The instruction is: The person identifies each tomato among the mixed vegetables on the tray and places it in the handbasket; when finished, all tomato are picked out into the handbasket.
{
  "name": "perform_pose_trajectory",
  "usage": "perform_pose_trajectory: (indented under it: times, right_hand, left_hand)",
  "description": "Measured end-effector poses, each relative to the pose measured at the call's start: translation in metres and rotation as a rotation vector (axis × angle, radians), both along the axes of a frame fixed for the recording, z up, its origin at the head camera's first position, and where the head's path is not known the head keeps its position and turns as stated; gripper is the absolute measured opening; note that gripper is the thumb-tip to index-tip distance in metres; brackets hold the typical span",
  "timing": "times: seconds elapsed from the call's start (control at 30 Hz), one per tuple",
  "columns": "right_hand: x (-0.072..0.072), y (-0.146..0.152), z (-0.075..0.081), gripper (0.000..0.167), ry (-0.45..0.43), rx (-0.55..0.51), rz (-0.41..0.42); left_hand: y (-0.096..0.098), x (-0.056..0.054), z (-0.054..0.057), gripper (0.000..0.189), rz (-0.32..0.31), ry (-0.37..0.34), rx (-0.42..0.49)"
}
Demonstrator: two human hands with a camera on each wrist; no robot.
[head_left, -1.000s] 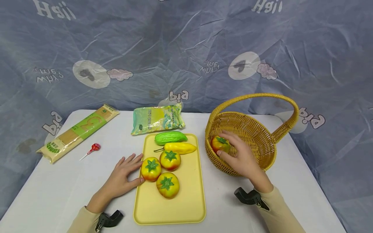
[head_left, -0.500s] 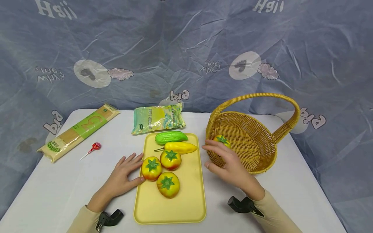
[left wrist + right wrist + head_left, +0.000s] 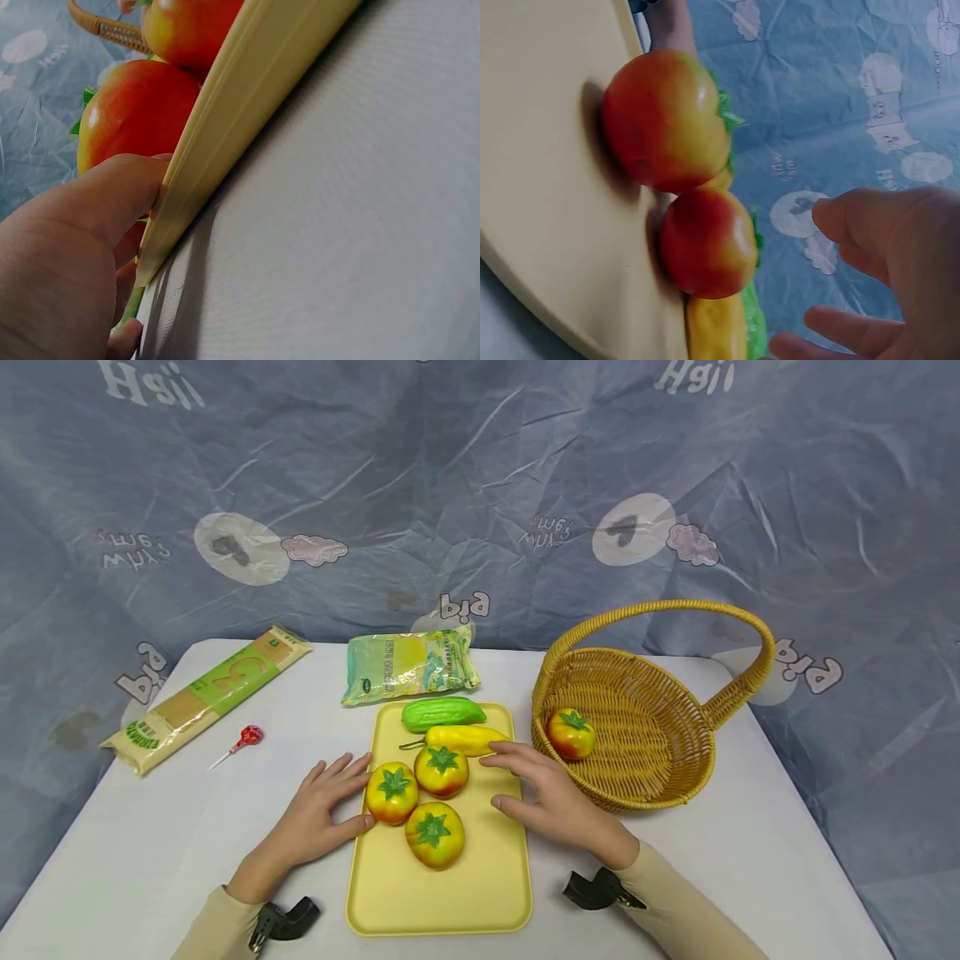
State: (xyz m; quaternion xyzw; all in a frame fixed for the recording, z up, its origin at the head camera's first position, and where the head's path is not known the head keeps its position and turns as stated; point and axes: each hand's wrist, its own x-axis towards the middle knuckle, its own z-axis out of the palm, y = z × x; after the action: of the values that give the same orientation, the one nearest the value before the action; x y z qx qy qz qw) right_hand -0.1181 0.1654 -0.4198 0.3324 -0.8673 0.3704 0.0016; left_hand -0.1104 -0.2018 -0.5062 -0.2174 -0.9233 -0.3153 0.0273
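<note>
Head view: your left hand (image 3: 318,818) lies flat beside the tray (image 3: 480,897), fingers spread, thumb at its rim, clamped on nothing. Probably steadying it. Your right hand (image 3: 551,797) hangs over the opposite edge, thumb and fingers apart, nothing between them; perhaps so spaced to fit a round fruit.

Just left of that grip, three tomatoes on the tray: the front tomato (image 3: 435,835) lowest, the left tomato (image 3: 392,793) beside your left thumb, the rear tomato (image 3: 442,771) closest to your right fingers. Crowns up, likely because they sit stably on their bases.

Beyond them, the yellow pepper (image 3: 456,740), its tip partly covered by your right fingertips; contact hard to tell. Behind it, the green gourd (image 3: 442,714).

Right of the grip, the basket (image 3: 648,727) holds one tomato (image 3: 572,735) against its near-left wall. Farther, the green packet (image 3: 412,664) lies beyond the tray.

Left wrist view: your thumb hides most of the fingers; whether it touches the left tomato, can't tell. Right wrist view: pepper cut off by the lower border.
</note>
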Motion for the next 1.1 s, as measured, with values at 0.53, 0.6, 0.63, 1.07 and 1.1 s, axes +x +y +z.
perform_pose_trajectory:
  times: [0.53, 0.6, 0.63, 1.07, 1.1]
  right_hand:
    - [-0.026, -0.040, -0.025, 0.044, -0.028, -0.027, 0.027]
    - [-0.028, -0.045, -0.027, 0.044, -0.028, -0.025, 0.021]
    - [-0.028, -0.047, -0.028, 0.044, -0.021, -0.024, 0.022]
    - [-0.025, -0.055, -0.030, 0.043, -0.013, 0.023, 0.019]
    - [-0.025, -0.056, -0.031, 0.043, -0.013, 0.028, 0.020]
  left_hand:
    - [0.000, 0.000, -0.001, 0.058, -0.019, 0.027, 0.020]
    - [0.000, 0.000, -0.001, 0.058, -0.020, 0.028, 0.021]
    - [0.000, 0.000, -0.001, 0.058, -0.019, 0.028, 0.020]
    - [-0.001, 0.000, 0.002, 0.058, -0.009, 0.013, 0.023]
    - [-0.001, 0.000, 0.002, 0.058, -0.009, 0.011, 0.024]
